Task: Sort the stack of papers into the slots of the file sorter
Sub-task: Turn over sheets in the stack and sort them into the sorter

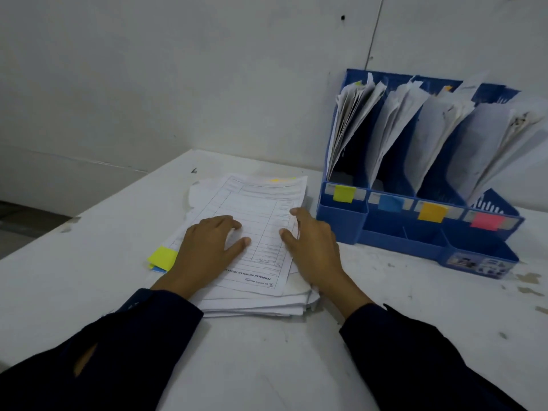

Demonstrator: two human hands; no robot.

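Already the file sorter (415, 232) holds papers (394, 126) in all four slots.

White table (267, 366) (scuffed), wall (148, 69) behind

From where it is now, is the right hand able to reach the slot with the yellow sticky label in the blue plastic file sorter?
Probably yes. The right hand rests on the right edge of the stack of white papers, and the blue plastic file sorter stands just beside it; nothing lies between the hand and the yellow-labelled slot.
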